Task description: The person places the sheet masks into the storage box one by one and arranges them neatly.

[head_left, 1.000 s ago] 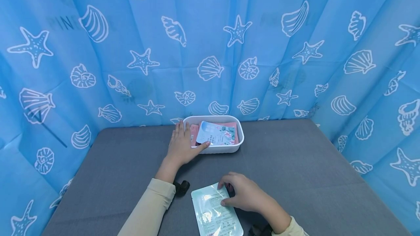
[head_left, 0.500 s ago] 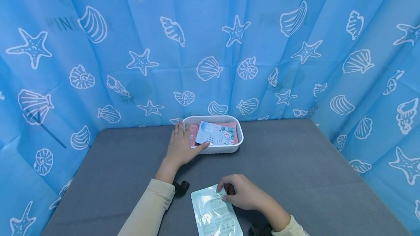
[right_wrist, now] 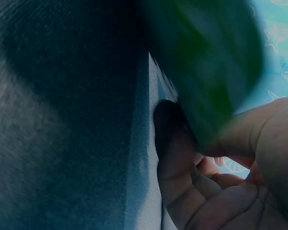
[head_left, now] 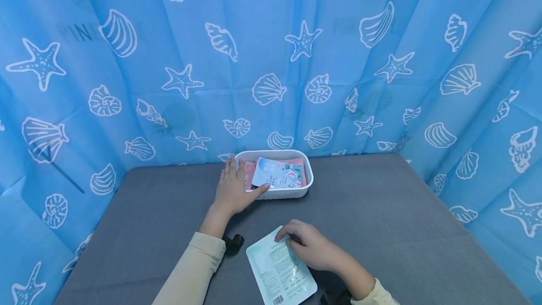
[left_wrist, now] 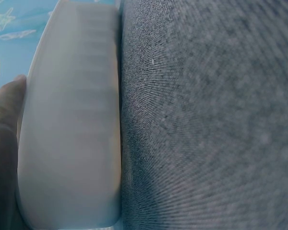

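My right hand [head_left: 311, 246] pinches the upper right edge of a pale green face mask packet [head_left: 279, 272], printed side up and tilted, low over the table. In the right wrist view the packet [right_wrist: 206, 62] is a blurred green sheet between thumb and fingers. My left hand [head_left: 234, 188] rests on the left end of a white basket [head_left: 285, 194], fingers stretched along its end and thumb over the near rim. Inside the basket lie a light blue floral packet [head_left: 277, 172] and pink packets [head_left: 249, 171]. The left wrist view shows the basket's smooth side.
The grey cloth-covered table [head_left: 372, 215] extends to both sides of the basket. Behind it hangs a blue curtain [head_left: 262, 60] with white shells and starfish. A black wrist strap piece [head_left: 234, 244] sits by my left cuff.
The face mask packet has turned and its top edge has come up slightly, and my right fingers have shifted a little left and upward. My left hand and the basket stay put.
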Available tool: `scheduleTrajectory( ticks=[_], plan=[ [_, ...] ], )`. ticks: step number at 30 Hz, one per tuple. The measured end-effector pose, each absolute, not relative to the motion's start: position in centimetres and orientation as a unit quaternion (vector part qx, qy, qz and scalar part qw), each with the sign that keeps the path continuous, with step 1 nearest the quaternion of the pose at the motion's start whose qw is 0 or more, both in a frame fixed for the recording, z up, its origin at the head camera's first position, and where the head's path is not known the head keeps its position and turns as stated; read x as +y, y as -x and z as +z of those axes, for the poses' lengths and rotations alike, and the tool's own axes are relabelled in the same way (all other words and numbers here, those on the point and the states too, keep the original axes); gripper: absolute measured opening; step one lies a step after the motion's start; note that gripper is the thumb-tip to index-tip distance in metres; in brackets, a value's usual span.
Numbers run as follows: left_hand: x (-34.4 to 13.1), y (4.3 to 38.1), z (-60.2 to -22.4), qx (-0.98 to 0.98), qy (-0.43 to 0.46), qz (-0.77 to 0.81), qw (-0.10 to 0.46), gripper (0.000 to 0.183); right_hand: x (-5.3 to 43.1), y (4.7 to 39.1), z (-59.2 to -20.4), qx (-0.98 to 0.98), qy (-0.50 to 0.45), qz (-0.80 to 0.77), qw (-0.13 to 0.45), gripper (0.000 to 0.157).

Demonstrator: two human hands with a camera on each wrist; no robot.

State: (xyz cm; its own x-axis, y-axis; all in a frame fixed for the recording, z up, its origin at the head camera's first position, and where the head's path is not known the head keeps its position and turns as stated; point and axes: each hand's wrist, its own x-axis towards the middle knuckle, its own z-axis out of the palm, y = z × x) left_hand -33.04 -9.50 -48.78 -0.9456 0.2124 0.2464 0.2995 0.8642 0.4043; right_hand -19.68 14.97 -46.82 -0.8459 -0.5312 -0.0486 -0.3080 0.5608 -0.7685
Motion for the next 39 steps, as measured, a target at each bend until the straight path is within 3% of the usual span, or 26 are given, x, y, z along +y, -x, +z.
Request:
scheduleTrajectory(
  ticks=[6,13,26,39],
  plan=[
    [-9.5,32.8,-48.6,-0.961,0.131,-0.226,0.090,0.123,14.9,19.7,-46.8,0.869,0.229,-0.414,0.144,0.031],
    [-9.6,32.9,-48.6,-0.961,0.132,-0.224,0.095,0.123,15.0,19.7,-46.6,0.852,0.230,-0.439,0.170,0.018],
    [-9.6,33.0,-48.6,-0.961,0.131,-0.225,0.098,0.123,15.3,19.6,-45.9,0.831,0.245,-0.456,0.203,0.039],
    [-9.5,32.9,-48.7,-0.962,0.129,-0.223,0.095,0.122,17.2,19.5,-43.9,0.830,0.240,-0.494,0.097,0.045]
  ],
)
